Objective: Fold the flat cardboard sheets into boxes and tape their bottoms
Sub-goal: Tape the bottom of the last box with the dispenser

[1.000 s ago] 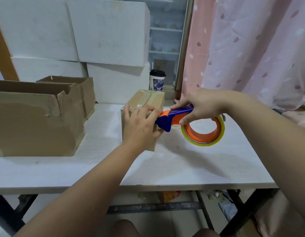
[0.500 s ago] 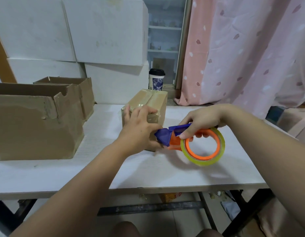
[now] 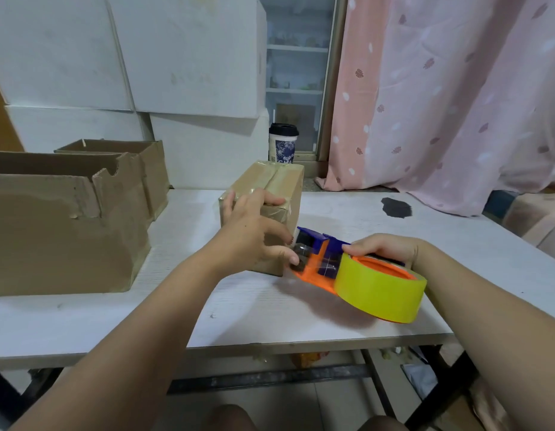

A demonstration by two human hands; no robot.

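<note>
A person seated at a white table (image 3: 270, 309) works on a small cardboard box (image 3: 279, 188), which stands near the middle of the tabletop with a glossy strip of tape running along its top seam and down its near face. The left hand (image 3: 251, 231) is spread over the box's near upper corner. Some fingers bend over the top edge, and the thumb and another finger reach down the near face toward the nose of an orange-and-blue tape dispenser (image 3: 319, 262). The right hand (image 3: 385, 248) grips the dispenser from above, fingers curled over the hub of its yellow tape roll (image 3: 378, 293). The dispenser lies tilted and low over the table, its blue nose against the lower part of the box's near face. Whether it rests on the tabletop cannot be told.

To the left stands a large open cardboard box (image 3: 61, 244) with a torn upper edge, and a second open box (image 3: 151, 169) sits just behind it. Stacked white cartons (image 3: 189, 51) fill the wall beyond. A lidded paper cup (image 3: 283, 144) stands behind the small box, in front of a glass-fronted cabinet (image 3: 296, 57). A pink patterned curtain (image 3: 441, 98) hangs at right, and a dark patch (image 3: 396, 207) marks the table's far right edge.
</note>
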